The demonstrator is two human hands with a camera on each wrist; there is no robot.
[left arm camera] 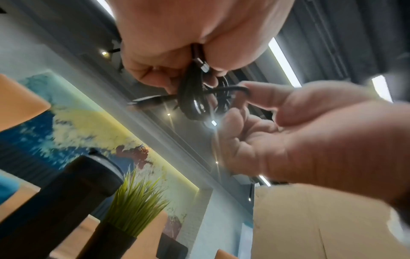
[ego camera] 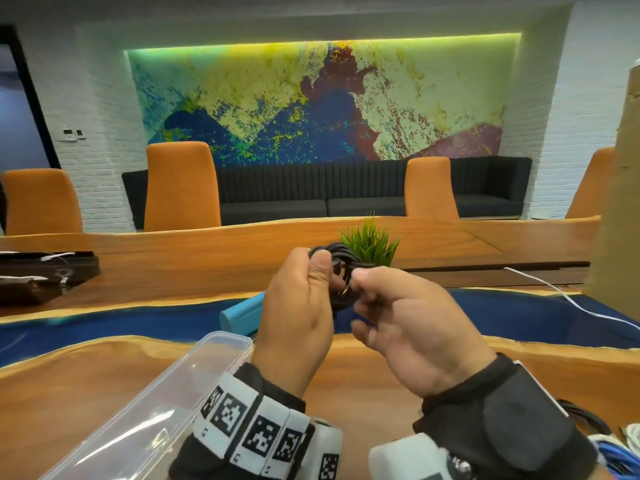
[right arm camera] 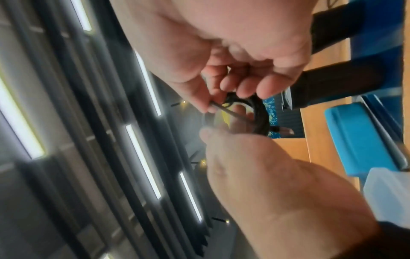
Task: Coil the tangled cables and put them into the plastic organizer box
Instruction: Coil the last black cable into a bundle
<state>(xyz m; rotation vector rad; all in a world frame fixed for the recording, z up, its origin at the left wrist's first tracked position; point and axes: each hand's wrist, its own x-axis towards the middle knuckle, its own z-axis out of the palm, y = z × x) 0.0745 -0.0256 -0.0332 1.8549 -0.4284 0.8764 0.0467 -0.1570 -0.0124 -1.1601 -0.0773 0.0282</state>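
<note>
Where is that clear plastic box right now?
In the head view, the clear plastic box lies empty on the wooden table at lower left, beside the left wrist.

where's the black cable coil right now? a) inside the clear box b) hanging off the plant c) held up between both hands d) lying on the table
c: the left hand and right hand both grip the black cable coil in the air above the table; the clear box sits apart.

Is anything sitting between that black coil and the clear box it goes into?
Nothing visible does. Both hands hold the black cable coil above the table; the plastic organizer box lies open-topped below and left of the left hand.
</note>
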